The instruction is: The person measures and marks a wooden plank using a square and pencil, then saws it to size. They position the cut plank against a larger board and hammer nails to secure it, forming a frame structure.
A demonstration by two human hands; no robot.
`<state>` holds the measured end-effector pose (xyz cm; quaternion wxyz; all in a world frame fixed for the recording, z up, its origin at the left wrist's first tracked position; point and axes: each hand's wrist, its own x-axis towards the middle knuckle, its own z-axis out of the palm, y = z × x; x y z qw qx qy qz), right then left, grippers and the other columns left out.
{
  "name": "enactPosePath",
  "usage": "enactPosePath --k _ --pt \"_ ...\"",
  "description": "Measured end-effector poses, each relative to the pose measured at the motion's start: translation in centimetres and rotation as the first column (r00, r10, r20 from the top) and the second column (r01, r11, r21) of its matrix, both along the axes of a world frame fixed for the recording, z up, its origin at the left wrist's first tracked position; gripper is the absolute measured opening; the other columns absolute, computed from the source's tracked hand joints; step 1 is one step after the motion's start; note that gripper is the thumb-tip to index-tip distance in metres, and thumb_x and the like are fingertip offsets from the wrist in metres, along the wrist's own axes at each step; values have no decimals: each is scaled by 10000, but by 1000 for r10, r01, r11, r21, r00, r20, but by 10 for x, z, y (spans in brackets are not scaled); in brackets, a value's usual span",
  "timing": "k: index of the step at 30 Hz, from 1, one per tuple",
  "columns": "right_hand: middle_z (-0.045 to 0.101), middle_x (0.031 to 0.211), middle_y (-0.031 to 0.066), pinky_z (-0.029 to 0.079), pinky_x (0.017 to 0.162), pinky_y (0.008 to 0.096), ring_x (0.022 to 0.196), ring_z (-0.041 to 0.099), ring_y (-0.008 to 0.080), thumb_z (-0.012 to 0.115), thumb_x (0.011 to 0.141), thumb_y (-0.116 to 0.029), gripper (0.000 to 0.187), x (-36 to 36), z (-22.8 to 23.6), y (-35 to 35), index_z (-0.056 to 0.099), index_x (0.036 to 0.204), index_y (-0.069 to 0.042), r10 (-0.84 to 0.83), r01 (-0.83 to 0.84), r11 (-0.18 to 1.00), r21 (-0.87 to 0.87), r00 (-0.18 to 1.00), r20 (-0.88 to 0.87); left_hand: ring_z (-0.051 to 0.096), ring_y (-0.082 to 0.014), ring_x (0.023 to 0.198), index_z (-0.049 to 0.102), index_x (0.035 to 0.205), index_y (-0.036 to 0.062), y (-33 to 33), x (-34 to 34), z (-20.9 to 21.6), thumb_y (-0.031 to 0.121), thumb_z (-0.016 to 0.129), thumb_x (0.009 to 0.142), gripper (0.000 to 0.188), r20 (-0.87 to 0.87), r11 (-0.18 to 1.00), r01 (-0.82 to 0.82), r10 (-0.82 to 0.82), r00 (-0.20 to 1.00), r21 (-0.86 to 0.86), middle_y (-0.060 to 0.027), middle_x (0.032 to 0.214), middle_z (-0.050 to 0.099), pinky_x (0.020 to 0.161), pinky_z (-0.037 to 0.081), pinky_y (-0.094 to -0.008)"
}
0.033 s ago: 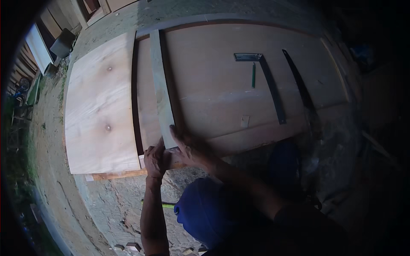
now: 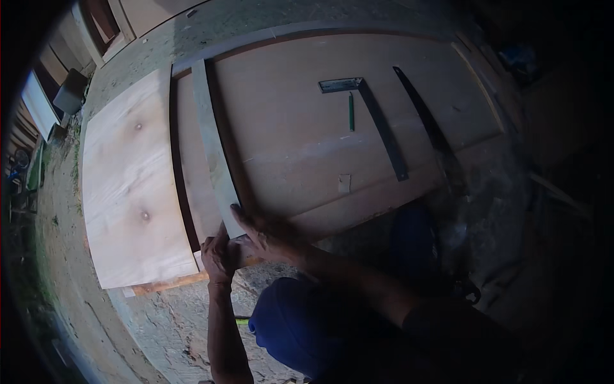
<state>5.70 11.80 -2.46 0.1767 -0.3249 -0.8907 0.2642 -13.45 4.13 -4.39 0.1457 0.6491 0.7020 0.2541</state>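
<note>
A long wooden slat lies crosswise over a framed wooden panel, its near end at the panel's front edge. My left hand is closed at that near end, on its left side; its fingertips are partly hidden. From the right, my right hand grips the same end, with the thumb lying along the top of the slat and the other fingers low against the frame edge. A pale plywood sheet covers the panel's left part, separated from the slat by a gap.
On the panel to the right lie a try square, a green pencil, a handsaw and a small pale chip. My blue-clothed knee is near the front edge. A grey block stands on the ground at far left.
The whole view has shifted, so the panel and tools sit further left in the picture. Both hands stay at the slat's near end, with no clear movement against it.
</note>
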Motion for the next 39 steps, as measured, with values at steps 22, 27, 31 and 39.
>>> enactPosePath --k 22,27,31,39 --pt "618 1061 147 540 878 426 1012 631 314 661 870 -183 471 -11 -24 -113 605 1313 -33 840 -857 472 -207 509 -191 682 -297 971 615 1188 117 -14 -19 -9 332 697 911 360 -24 996 -90 90 996 -13 -62 968 751 925 490 -413" --pt "572 998 81 536 806 438 945 602 268 638 896 -253 325 -30 -89 -185 622 1195 -125 808 -803 589 88 586 -61 667 -265 923 603 1157 139 -21 -5 -13 390 722 899 380 -16 993 -116 116 993 16 -32 930 743 880 497 -402" --pt "576 1014 108 512 753 415 949 608 266 675 904 -295 245 -29 -92 -198 644 1076 -124 663 -669 736 103 743 92 679 -277 920 603 1150 142 -2 -3 -4 367 745 886 375 40 998 -61 61 997 6 -34 922 747 877 502 -405" --pt "588 1005 125 510 773 421 936 635 286 697 887 -241 221 -27 -71 -158 644 1026 -77 794 -772 591 -233 608 0 740 -250 931 540 1280 35 11 -30 9 190 806 841 535 382 957 59 57 922 -286 -160 996 761 848 559 -373"
